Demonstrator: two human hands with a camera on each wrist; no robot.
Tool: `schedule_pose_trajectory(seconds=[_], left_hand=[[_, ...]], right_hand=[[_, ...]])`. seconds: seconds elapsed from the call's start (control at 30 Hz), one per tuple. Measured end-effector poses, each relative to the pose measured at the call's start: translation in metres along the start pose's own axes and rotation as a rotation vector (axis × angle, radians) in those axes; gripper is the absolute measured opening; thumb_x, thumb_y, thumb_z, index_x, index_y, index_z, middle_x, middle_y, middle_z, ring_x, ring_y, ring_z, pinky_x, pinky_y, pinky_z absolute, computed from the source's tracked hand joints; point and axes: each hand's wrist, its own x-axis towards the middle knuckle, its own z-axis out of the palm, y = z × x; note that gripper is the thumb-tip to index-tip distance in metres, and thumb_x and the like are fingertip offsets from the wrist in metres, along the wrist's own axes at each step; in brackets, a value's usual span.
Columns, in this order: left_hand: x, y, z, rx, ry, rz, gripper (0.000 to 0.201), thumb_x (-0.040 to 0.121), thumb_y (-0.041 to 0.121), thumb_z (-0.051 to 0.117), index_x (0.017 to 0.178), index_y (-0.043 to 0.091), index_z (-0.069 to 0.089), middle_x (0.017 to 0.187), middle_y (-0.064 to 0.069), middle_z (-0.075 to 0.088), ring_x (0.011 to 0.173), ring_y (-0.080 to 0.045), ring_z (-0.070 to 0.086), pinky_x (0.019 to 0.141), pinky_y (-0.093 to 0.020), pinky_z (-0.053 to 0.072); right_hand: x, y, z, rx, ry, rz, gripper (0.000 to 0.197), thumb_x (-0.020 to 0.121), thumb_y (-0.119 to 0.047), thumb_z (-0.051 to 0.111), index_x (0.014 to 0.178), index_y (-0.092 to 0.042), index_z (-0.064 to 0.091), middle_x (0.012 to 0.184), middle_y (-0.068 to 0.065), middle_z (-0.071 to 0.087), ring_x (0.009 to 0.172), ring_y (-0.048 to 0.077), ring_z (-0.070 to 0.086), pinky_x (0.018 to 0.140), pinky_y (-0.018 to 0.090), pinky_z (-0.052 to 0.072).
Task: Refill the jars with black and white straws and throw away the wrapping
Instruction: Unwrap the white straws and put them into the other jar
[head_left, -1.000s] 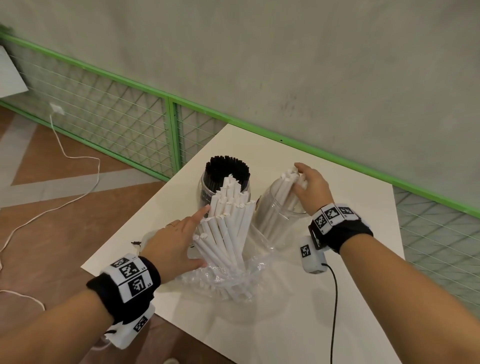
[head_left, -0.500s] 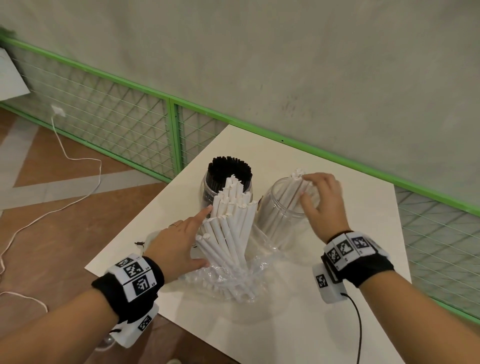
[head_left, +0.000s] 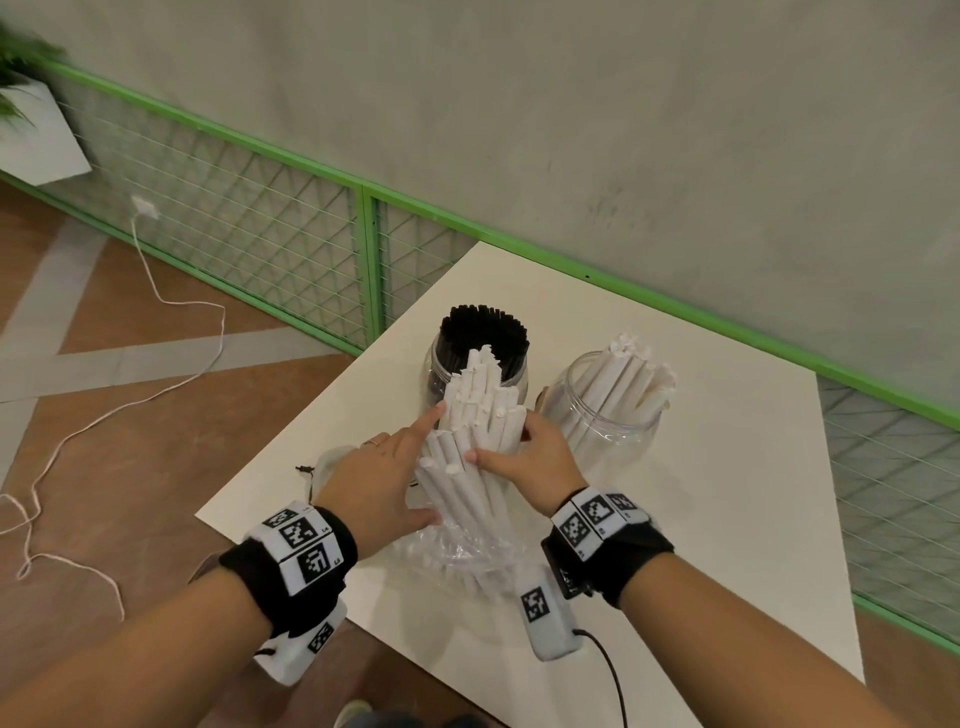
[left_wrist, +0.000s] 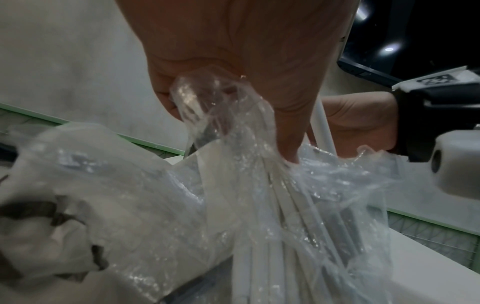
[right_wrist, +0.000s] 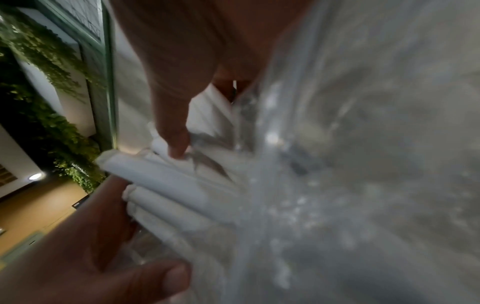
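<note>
A bundle of white straws (head_left: 470, 441) stands upright in loose clear wrapping (head_left: 457, 551) on the white table. My left hand (head_left: 405, 467) holds it from the left, index finger straight along the straws. In the left wrist view its curled fingers pinch the wrapping (left_wrist: 215, 115). My right hand (head_left: 511, 447) grips the bundle from the right, thumb across the front; the straws (right_wrist: 166, 185) show blurred in the right wrist view. Behind stand a jar of black straws (head_left: 483, 348) and a clear jar (head_left: 608, 415) partly filled with white straws.
The table (head_left: 727, 519) ends close to my left wrist and at the near right corner. More crumpled clear plastic (head_left: 324, 462) lies left of my left hand. A green mesh railing (head_left: 363, 234) runs behind the table. A white cable (head_left: 156, 384) trails on the floor.
My right hand has left the white-straw jar and come down left to the bundle, where it now grips the straws. My left hand has stayed on the bundle.
</note>
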Motion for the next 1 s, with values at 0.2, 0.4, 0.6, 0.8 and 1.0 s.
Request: schedule_pose_trajectory(seconds=[0.2, 0.4, 0.6, 0.8, 1.0], left_hand=[[-0.001, 0.0, -0.004, 0.011, -0.009, -0.022, 0.112, 0.073, 0.047, 0.073, 0.148, 0.033, -0.009, 0.138, 0.002, 0.048, 0.112, -0.018, 0.05, 0.092, -0.028, 0.04], [0.0, -0.002, -0.001, 0.003, -0.016, -0.016, 0.113, 0.072, 0.05, 0.073, 0.144, 0.038, -0.014, 0.14, 0.004, 0.046, 0.112, -0.018, 0.05, 0.093, -0.029, 0.041], [0.001, -0.002, -0.002, 0.005, -0.018, -0.01, 0.113, 0.072, 0.05, 0.073, 0.14, 0.043, -0.018, 0.142, 0.006, 0.043, 0.115, -0.019, 0.048, 0.095, -0.03, 0.041], [0.002, -0.003, 0.0, 0.025, -0.02, -0.021, 0.114, 0.071, 0.053, 0.072, 0.143, 0.041, -0.016, 0.143, 0.006, 0.041, 0.118, -0.019, 0.047, 0.095, -0.033, 0.043], [0.003, -0.001, -0.001, 0.034, -0.029, -0.029, 0.114, 0.072, 0.053, 0.072, 0.142, 0.042, -0.018, 0.144, 0.005, 0.041, 0.122, -0.019, 0.045, 0.098, -0.033, 0.041]], right_hand=[[-0.002, -0.014, -0.021, 0.068, 0.052, -0.054, 0.022, 0.081, -0.021, 0.071, 0.095, -0.004, 0.065, 0.084, 0.006, 0.067, 0.077, 0.017, 0.064, 0.07, 0.031, 0.052], [-0.007, -0.051, -0.054, 0.242, 0.194, -0.184, 0.026, 0.091, -0.017, 0.061, 0.068, -0.024, 0.07, 0.066, -0.001, 0.07, 0.074, 0.021, 0.067, 0.082, 0.041, 0.054], [-0.006, -0.097, -0.124, 0.511, 0.464, -0.372, 0.029, 0.093, -0.014, 0.057, 0.068, -0.027, 0.066, 0.06, -0.003, 0.064, 0.062, 0.018, 0.063, 0.074, 0.041, 0.053], [0.016, -0.086, -0.158, 0.479, 0.661, -0.438, 0.021, 0.091, -0.026, 0.06, 0.097, -0.008, 0.05, 0.066, -0.005, 0.064, 0.073, 0.021, 0.065, 0.079, 0.043, 0.053], [0.041, -0.034, -0.126, 0.383, 0.616, -0.213, 0.028, 0.089, -0.023, 0.065, 0.101, 0.001, 0.057, 0.076, 0.004, 0.068, 0.071, 0.015, 0.067, 0.068, 0.032, 0.055]])
